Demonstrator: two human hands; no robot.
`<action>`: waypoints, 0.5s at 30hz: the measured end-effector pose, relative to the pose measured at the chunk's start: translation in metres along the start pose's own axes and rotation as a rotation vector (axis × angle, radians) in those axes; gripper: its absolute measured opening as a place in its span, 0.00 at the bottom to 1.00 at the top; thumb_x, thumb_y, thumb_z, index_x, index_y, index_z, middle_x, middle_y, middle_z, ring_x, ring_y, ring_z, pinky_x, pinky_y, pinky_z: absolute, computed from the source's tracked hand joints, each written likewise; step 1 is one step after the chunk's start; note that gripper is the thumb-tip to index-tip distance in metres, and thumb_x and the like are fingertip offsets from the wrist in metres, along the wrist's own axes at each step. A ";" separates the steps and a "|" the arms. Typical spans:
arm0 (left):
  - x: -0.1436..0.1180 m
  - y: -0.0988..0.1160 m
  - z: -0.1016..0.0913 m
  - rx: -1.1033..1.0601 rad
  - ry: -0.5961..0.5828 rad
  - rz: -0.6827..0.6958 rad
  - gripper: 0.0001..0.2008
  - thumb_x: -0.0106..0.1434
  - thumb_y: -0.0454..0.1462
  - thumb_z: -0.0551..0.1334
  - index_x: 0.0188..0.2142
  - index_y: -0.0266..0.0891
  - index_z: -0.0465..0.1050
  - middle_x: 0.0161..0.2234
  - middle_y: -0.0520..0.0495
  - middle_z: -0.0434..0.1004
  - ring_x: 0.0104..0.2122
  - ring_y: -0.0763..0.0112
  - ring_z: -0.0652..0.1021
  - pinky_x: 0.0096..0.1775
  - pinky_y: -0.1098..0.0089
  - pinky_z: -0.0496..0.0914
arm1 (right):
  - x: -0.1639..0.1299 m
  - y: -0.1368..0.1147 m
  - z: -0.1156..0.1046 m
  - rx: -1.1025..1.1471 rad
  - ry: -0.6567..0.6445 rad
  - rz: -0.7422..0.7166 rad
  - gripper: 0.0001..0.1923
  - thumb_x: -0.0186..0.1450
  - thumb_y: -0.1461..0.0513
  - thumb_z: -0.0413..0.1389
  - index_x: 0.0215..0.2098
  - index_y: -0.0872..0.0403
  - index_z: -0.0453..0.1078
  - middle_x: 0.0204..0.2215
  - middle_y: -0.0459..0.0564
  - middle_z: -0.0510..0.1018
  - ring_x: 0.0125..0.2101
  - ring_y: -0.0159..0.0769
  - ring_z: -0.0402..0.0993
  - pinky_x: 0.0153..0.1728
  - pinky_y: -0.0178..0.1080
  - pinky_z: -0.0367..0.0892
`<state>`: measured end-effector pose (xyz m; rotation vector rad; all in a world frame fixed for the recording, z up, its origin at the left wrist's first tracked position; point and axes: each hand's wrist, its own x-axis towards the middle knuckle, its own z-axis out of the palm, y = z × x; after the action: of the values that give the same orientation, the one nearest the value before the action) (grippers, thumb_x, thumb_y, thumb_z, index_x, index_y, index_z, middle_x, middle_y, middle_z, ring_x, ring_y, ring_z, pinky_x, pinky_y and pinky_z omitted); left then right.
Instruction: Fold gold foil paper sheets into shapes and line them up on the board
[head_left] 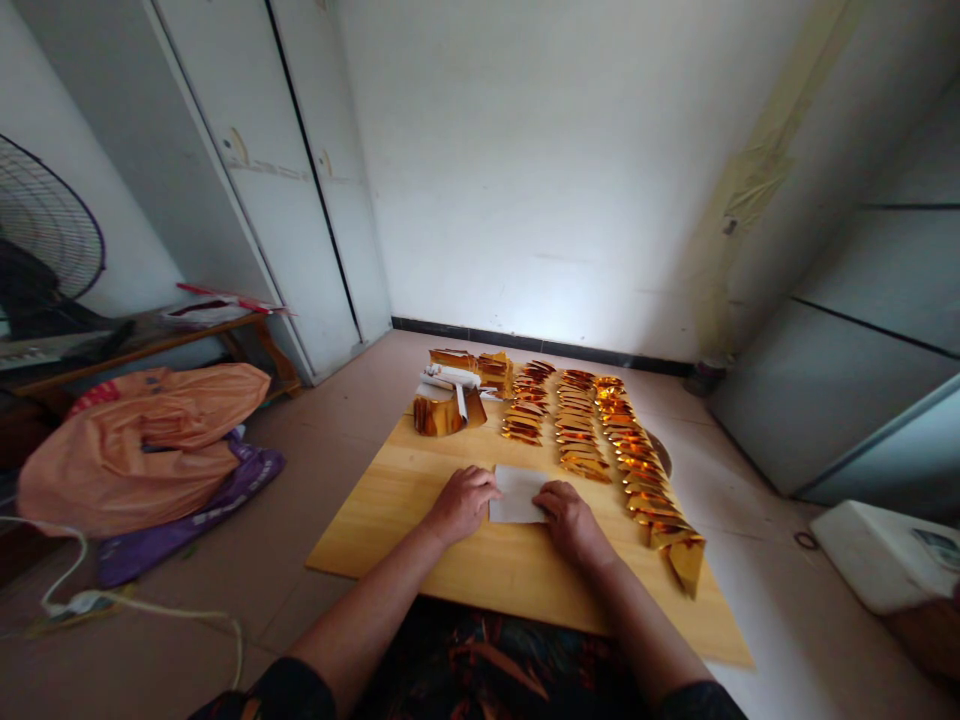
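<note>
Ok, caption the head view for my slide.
Both hands press a white sheet flat beside rows of folded gold paper.

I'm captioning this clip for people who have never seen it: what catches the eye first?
Rows of shiny gold foil pieces run down the far and right side of a wooden board on the floor. At the board's near middle, the left hand and right hand press on a white sheet. A peach-coloured bag lies at left.
</note>
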<state>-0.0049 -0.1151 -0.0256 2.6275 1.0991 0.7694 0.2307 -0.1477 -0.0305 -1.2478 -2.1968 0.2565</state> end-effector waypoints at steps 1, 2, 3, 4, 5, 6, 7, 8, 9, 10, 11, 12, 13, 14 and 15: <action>-0.001 0.000 0.000 0.015 -0.002 0.004 0.17 0.55 0.24 0.56 0.37 0.43 0.78 0.37 0.48 0.75 0.41 0.67 0.71 0.43 0.66 0.65 | 0.000 0.000 0.000 -0.020 0.004 -0.018 0.15 0.59 0.73 0.49 0.35 0.54 0.75 0.35 0.53 0.74 0.38 0.37 0.68 0.41 0.37 0.65; -0.001 0.001 -0.001 0.029 -0.007 0.001 0.18 0.54 0.24 0.57 0.38 0.43 0.78 0.37 0.48 0.75 0.41 0.67 0.71 0.43 0.66 0.65 | -0.001 -0.001 0.000 -0.040 0.004 -0.032 0.15 0.60 0.73 0.49 0.34 0.54 0.75 0.35 0.53 0.74 0.38 0.37 0.67 0.41 0.36 0.65; -0.001 0.002 -0.002 0.044 -0.014 -0.006 0.18 0.54 0.24 0.57 0.38 0.43 0.78 0.37 0.48 0.75 0.41 0.67 0.71 0.43 0.66 0.65 | -0.001 -0.002 -0.001 -0.057 0.001 -0.041 0.15 0.60 0.73 0.48 0.34 0.54 0.75 0.35 0.53 0.74 0.38 0.36 0.67 0.40 0.36 0.65; -0.001 0.005 -0.003 0.060 -0.025 -0.019 0.18 0.53 0.25 0.58 0.38 0.43 0.78 0.37 0.48 0.75 0.41 0.67 0.71 0.43 0.66 0.65 | -0.001 -0.003 -0.001 -0.073 -0.002 -0.046 0.15 0.61 0.73 0.48 0.34 0.54 0.75 0.35 0.53 0.74 0.37 0.36 0.67 0.40 0.36 0.65; 0.001 0.007 -0.004 0.078 -0.038 -0.034 0.17 0.53 0.26 0.58 0.37 0.43 0.78 0.38 0.49 0.75 0.41 0.67 0.71 0.43 0.65 0.64 | -0.002 -0.005 -0.002 -0.086 -0.008 -0.047 0.15 0.61 0.73 0.48 0.33 0.54 0.75 0.35 0.53 0.74 0.37 0.36 0.67 0.39 0.36 0.65; 0.003 0.011 -0.006 0.098 -0.052 -0.053 0.15 0.54 0.27 0.59 0.37 0.43 0.78 0.38 0.49 0.75 0.41 0.66 0.71 0.43 0.65 0.64 | -0.001 -0.006 -0.003 -0.097 -0.013 -0.044 0.15 0.61 0.73 0.48 0.33 0.54 0.75 0.34 0.52 0.74 0.37 0.36 0.67 0.39 0.36 0.65; 0.005 0.015 -0.008 0.124 -0.071 -0.071 0.11 0.55 0.30 0.60 0.36 0.43 0.78 0.37 0.48 0.75 0.41 0.66 0.71 0.43 0.64 0.64 | -0.001 -0.007 -0.004 -0.105 -0.017 -0.037 0.15 0.61 0.72 0.48 0.32 0.54 0.75 0.34 0.52 0.74 0.37 0.36 0.67 0.39 0.35 0.65; 0.008 0.019 -0.009 0.152 -0.087 -0.093 0.07 0.57 0.33 0.61 0.34 0.42 0.78 0.36 0.48 0.74 0.40 0.65 0.71 0.43 0.64 0.63 | 0.000 -0.009 -0.005 -0.114 -0.025 -0.025 0.15 0.61 0.72 0.48 0.32 0.54 0.75 0.34 0.52 0.74 0.37 0.36 0.67 0.40 0.35 0.64; 0.011 0.024 -0.009 0.186 -0.096 -0.119 0.06 0.58 0.38 0.61 0.32 0.41 0.78 0.34 0.47 0.74 0.40 0.65 0.71 0.43 0.62 0.63 | 0.002 -0.010 -0.006 -0.124 -0.036 -0.010 0.14 0.61 0.72 0.49 0.31 0.54 0.75 0.34 0.52 0.73 0.37 0.35 0.66 0.40 0.35 0.64; 0.015 0.028 -0.008 0.224 -0.104 -0.139 0.09 0.59 0.42 0.62 0.30 0.40 0.77 0.33 0.46 0.74 0.39 0.64 0.71 0.43 0.61 0.63 | 0.003 -0.012 -0.006 -0.136 -0.051 0.008 0.13 0.61 0.71 0.49 0.30 0.54 0.74 0.33 0.51 0.73 0.37 0.35 0.66 0.40 0.34 0.63; 0.017 0.032 -0.007 0.265 -0.108 -0.149 0.11 0.59 0.44 0.62 0.29 0.39 0.76 0.33 0.46 0.74 0.39 0.63 0.71 0.43 0.61 0.63 | 0.005 -0.014 -0.007 -0.150 -0.067 0.027 0.12 0.61 0.70 0.50 0.28 0.54 0.74 0.32 0.51 0.73 0.36 0.34 0.66 0.40 0.34 0.63; 0.020 0.035 -0.004 0.309 -0.097 -0.166 0.12 0.58 0.45 0.62 0.30 0.38 0.76 0.34 0.45 0.74 0.40 0.62 0.71 0.43 0.60 0.62 | 0.007 -0.016 -0.008 -0.167 -0.080 0.049 0.11 0.62 0.69 0.50 0.27 0.54 0.73 0.31 0.50 0.72 0.35 0.34 0.66 0.40 0.34 0.62; 0.021 0.038 -0.001 0.342 -0.082 -0.181 0.11 0.59 0.43 0.62 0.30 0.38 0.75 0.34 0.44 0.73 0.40 0.61 0.70 0.43 0.60 0.62 | 0.009 -0.017 -0.008 -0.185 -0.084 0.073 0.11 0.62 0.67 0.51 0.25 0.54 0.72 0.30 0.50 0.72 0.34 0.33 0.66 0.39 0.34 0.62; 0.022 0.039 0.002 0.360 -0.072 -0.186 0.09 0.60 0.41 0.62 0.31 0.38 0.74 0.34 0.44 0.73 0.40 0.62 0.70 0.43 0.60 0.62 | 0.011 -0.019 -0.008 -0.203 -0.080 0.097 0.11 0.63 0.66 0.51 0.24 0.55 0.71 0.29 0.49 0.71 0.33 0.33 0.66 0.38 0.33 0.62; 0.022 0.040 0.006 0.364 -0.070 -0.167 0.07 0.61 0.38 0.60 0.31 0.38 0.74 0.34 0.45 0.73 0.40 0.63 0.70 0.42 0.61 0.62 | 0.012 -0.020 -0.008 -0.216 -0.070 0.118 0.11 0.63 0.66 0.51 0.24 0.55 0.71 0.28 0.49 0.71 0.32 0.33 0.66 0.37 0.33 0.61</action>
<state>0.0354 -0.1275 -0.0074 2.7710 1.5401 0.4768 0.2166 -0.1494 -0.0108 -1.5093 -2.2607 0.1131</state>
